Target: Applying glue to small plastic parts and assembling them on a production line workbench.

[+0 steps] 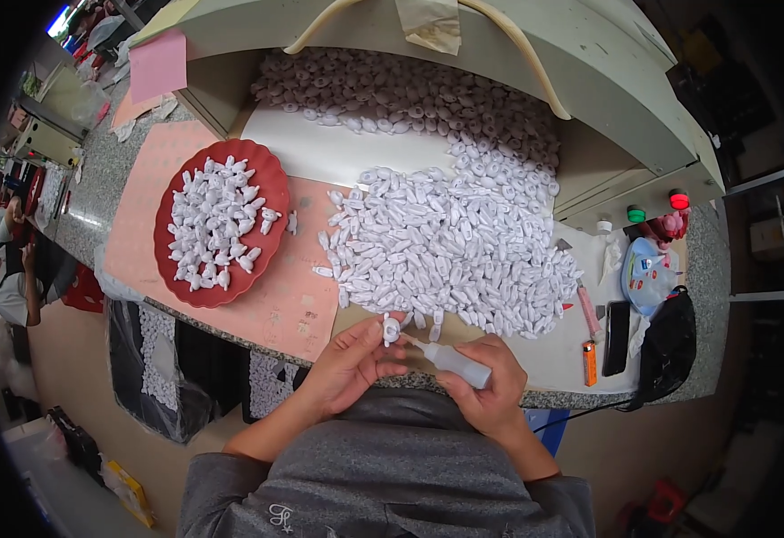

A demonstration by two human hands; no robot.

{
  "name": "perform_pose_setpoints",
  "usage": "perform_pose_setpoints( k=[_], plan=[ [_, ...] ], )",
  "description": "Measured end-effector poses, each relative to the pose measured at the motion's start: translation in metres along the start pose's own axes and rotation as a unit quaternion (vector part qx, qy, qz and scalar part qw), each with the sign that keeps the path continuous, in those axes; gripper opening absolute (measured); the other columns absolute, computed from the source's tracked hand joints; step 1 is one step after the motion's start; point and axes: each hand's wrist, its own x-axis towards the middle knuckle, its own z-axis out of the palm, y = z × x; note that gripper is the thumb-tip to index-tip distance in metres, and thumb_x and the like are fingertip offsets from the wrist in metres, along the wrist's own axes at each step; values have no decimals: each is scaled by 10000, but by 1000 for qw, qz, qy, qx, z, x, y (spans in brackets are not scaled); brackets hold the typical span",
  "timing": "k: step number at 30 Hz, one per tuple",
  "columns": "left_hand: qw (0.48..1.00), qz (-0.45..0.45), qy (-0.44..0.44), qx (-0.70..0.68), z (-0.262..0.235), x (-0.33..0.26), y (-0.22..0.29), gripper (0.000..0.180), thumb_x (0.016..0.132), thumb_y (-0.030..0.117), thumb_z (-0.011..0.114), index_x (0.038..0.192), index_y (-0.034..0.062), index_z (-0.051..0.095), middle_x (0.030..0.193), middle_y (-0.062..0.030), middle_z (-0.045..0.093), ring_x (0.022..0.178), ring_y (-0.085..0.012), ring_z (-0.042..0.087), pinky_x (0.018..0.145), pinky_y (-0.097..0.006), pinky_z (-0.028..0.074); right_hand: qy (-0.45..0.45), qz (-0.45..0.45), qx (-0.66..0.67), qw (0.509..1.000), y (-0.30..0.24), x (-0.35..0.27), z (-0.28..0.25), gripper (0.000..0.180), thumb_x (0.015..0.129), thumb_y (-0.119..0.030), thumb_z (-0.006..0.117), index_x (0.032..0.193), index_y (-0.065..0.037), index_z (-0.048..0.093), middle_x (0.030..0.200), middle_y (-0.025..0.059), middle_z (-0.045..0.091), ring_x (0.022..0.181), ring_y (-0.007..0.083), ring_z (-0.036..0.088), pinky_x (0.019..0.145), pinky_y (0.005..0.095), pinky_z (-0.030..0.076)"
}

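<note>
Between the thumb and fingers of my left hand (pixel 349 366) I hold a small white figurine (pixel 391 330), close to the table's front edge. My right hand (pixel 490 381) is wrapped round a translucent squeeze bottle (pixel 456 364), whose thin nozzle points left at the figurine. Just beyond both hands spreads a large heap of small white plastic parts (pixel 446 255). To the left, a red scalloped plate (pixel 268 175) bears many white figurines, with one more figurine (pixel 292 222) lying just off its right rim.
A beige hooded cabinet (pixel 589 81) stands over more white round parts (pixel 410 90) at the back. On the right lie an orange lighter (pixel 589 363), a black phone (pixel 617 337), a blue dish (pixel 647 278) and a black bag (pixel 674 345). A person (pixel 20 278) is at far left.
</note>
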Motion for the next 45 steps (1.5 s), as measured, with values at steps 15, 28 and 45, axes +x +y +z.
perform_pose_setpoints(
  k=[15,28,45],
  plan=[
    [1000,-3,-5,7,2,-2,-1,397,940,270,441,1243,13,427,985,-73,588,880,-142,576,780,-334,512,-2,6,1,1000,-2,0,1,353,693,-88,739,963,19,539,818,135,588,668,216,557,597,292,444],
    [1000,-5,-7,13,1,-3,-1,394,938,261,449,1248,18,425,976,-60,585,875,-133,565,778,-334,510,6,6,10,1000,-2,-3,1,345,696,-78,733,962,16,533,833,134,596,684,214,558,604,295,446],
    [999,25,-2,28,2,-6,-1,349,937,229,461,1231,42,482,997,-46,578,866,-102,548,775,-332,514,-12,81,54,995,-10,4,-5,250,759,-115,688,911,12,535,794,104,587,649,152,539,570,261,417]
  ],
)
